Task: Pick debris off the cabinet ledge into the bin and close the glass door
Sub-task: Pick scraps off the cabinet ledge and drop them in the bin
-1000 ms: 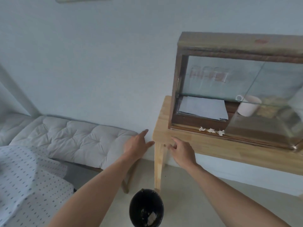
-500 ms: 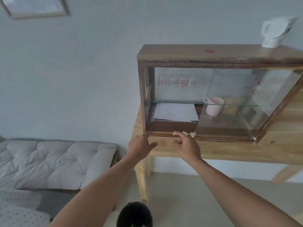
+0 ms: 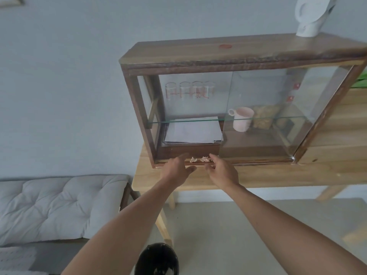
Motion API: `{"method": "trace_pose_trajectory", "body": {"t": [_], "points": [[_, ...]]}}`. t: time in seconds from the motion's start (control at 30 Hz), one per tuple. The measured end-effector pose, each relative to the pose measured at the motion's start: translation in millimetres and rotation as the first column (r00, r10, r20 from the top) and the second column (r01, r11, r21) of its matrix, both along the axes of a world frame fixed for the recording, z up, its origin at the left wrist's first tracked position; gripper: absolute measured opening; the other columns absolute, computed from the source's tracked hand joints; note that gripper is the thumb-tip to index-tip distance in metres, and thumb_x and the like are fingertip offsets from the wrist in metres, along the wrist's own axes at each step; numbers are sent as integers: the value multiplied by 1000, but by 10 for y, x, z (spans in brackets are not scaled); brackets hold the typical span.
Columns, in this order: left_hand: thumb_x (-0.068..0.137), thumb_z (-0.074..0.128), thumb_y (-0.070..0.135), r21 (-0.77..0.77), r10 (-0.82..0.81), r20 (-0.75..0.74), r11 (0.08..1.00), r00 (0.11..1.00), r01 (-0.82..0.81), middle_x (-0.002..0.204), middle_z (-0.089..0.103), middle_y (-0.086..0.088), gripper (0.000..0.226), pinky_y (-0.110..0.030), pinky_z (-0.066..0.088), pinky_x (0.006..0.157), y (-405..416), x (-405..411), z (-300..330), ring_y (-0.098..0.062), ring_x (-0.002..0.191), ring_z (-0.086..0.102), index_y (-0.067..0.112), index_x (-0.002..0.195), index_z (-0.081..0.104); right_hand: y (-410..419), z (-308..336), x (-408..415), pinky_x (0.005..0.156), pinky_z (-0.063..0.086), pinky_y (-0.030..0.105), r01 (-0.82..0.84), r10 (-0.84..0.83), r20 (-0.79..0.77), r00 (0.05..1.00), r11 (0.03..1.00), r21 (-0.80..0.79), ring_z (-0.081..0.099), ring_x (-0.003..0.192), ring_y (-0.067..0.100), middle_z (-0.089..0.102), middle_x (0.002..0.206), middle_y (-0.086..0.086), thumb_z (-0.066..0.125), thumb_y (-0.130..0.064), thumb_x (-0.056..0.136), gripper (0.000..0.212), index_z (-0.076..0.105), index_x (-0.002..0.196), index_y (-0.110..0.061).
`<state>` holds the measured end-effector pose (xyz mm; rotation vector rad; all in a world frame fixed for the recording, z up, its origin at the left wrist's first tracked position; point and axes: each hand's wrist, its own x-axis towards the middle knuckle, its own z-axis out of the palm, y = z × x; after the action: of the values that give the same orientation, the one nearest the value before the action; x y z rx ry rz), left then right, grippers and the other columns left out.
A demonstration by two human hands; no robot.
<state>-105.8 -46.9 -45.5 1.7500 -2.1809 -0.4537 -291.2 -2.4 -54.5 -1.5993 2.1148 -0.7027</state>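
A dark wooden cabinet (image 3: 228,58) with sliding glass doors stands on a light wooden table (image 3: 278,175). Its glass door (image 3: 268,108) covers the right half, leaving the left half uncovered. Small pale bits of debris (image 3: 199,159) lie on the cabinet's bottom ledge. My left hand (image 3: 175,169) hovers just left of the debris, fingers apart, holding nothing. My right hand (image 3: 221,168) is just right of it, fingers spread, index fingertip near the crumbs. A black bin (image 3: 157,259) stands on the floor below, between my forearms.
Inside the cabinet are a stack of white paper (image 3: 193,132), a pink mug (image 3: 242,119) and several glasses (image 3: 190,90). A white kettle (image 3: 311,14) sits on top. A cushioned bench (image 3: 59,207) stands to the left.
The view has swung right and closer to the cabinet. Both hands have risen from the table edge to the ledge, one at each side of the debris.
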Motion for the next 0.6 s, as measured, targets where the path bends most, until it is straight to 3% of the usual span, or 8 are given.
{"method": "trace_pose_trajectory", "body": {"t": [0.2,0.37,0.6], "points": [[93,69,56,33,45,-52,999,998,-43,113,79,4,43,-37,56,77,-102,-181,-97,-27,109,71,48,136,65,-172,-55,-51,91,55,40,-52,52,-43,998,999,11,68,119,29,75,120,-2,57,-47,100,44,62,143,-36],[95,67,48,71,102,-129,993,986,-93,118,78,5,34,-39,58,86,-111,-163,-145,-27,111,70,47,129,71,-189,-112,-64,85,54,35,-31,31,-13,999,999,-39,71,110,25,77,116,-7,60,-47,99,34,70,131,-41],[95,72,40,43,97,-198,995,975,-90,114,81,4,24,-39,60,84,-114,-151,-94,-26,105,73,41,118,79,-174,-90,-57,76,53,31,33,-28,86,996,998,-60,74,98,15,80,102,-16,65,-44,95,23,77,114,-41]]}}
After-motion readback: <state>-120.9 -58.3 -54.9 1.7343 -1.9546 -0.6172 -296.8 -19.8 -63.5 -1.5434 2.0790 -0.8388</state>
